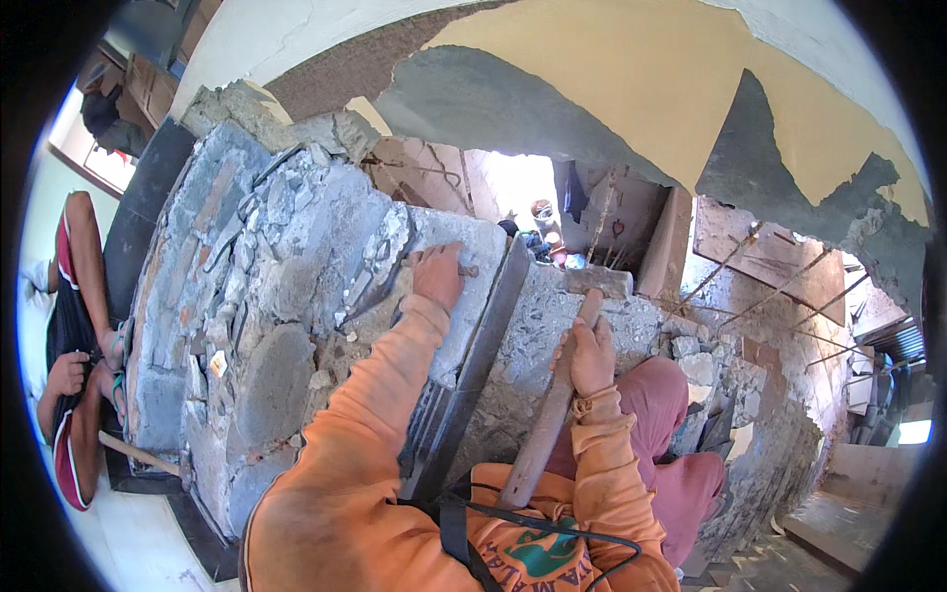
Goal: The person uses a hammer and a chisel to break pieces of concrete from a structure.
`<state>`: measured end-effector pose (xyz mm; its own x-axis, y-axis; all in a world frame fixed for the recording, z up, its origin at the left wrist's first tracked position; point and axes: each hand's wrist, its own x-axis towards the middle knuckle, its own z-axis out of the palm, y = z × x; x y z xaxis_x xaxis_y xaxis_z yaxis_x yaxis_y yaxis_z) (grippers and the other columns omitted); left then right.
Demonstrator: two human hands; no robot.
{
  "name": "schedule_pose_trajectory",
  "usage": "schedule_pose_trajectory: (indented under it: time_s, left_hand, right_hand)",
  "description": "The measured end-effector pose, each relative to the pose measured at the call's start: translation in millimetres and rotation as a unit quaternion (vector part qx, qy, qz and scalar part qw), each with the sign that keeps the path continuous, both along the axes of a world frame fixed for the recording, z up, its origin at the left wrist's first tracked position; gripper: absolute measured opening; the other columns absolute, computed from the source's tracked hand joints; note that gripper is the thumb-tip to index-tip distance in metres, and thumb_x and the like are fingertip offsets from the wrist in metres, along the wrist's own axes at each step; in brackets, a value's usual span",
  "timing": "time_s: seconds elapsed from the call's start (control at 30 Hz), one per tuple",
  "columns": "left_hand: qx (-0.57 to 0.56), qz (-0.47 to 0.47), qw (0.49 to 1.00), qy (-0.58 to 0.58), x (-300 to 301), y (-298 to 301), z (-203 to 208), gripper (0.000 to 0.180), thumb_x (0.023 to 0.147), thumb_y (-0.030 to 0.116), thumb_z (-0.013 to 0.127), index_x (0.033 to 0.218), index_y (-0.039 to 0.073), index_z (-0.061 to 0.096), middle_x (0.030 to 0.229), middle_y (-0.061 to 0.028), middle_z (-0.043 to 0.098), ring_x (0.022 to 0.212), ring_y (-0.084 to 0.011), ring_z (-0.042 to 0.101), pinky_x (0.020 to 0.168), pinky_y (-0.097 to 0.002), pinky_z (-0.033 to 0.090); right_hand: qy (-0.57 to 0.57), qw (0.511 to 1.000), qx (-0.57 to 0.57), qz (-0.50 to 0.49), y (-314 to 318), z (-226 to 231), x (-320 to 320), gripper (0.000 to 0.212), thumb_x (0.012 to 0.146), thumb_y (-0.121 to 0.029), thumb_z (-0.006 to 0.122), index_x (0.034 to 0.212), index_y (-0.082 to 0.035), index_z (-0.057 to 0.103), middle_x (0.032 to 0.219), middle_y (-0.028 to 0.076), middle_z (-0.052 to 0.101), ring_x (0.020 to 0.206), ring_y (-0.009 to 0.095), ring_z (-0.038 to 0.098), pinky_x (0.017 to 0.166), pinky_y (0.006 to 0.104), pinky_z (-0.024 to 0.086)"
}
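Note:
My left hand (439, 276) is closed on a short metal rod (469, 270), possibly a chisel. Only its brownish end sticks out past my fingers, and the rest is hidden. The hand rests over a pale concrete slab (478, 237) at the broken edge. My right hand (590, 361) grips a sledgehammer by its thick wooden handle (543, 434), high up near the head. The blocky, dusty hammer head (599, 283) sits at the rim of the broken concrete, right of the rod and apart from it. The handle slants down toward my body.
Loose rubble (237, 266) covers the concrete at left. A dark metal channel (473, 345) runs between my arms. Bent rebar (725, 264) crosses the opening at right, below a broken yellow wall (631, 79). A seated person's hand (69, 375) and another wooden handle (138, 451) show far left.

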<state>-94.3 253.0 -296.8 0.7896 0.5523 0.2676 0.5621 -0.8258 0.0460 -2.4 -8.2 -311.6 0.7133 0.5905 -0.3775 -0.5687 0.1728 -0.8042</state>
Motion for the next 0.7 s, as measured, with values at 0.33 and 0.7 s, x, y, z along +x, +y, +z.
schedule_pose_trajectory:
  time_s: [0.33, 0.7]
  left_hand:
    - [-0.053, 0.053, 0.987, -0.14, 16.3, 5.9, -14.9, 0.026, 0.082, 0.015, 0.067, 0.106, 0.01, 0.065, 0.097, -0.0166, 0.068, 0.098, -0.0361, 0.06, 0.09, -0.0461, 0.037]
    - [-0.109, 0.015, 0.986, -0.129, 9.9, 14.0, -15.1, 0.038, 0.082, 0.025, 0.069, 0.113, 0.006, 0.06, 0.1, -0.0176, 0.067, 0.1, -0.0356, 0.059, 0.094, -0.0476, 0.035]
  right_hand:
    - [0.007, 0.996, 0.083, 0.016, 44.4, 45.7, -1.4, 0.011, 0.096, -0.02, 0.048, 0.098, -0.01, 0.042, 0.07, 0.007, 0.052, 0.049, 0.019, 0.054, 0.041, 0.0337, 0.048]
    - [0.034, 0.998, 0.047, 0.016, 71.1, 21.8, -28.0, 0.015, 0.097, -0.022, 0.049, 0.102, -0.01, 0.042, 0.071, 0.006, 0.053, 0.05, 0.018, 0.054, 0.042, 0.0315, 0.047]
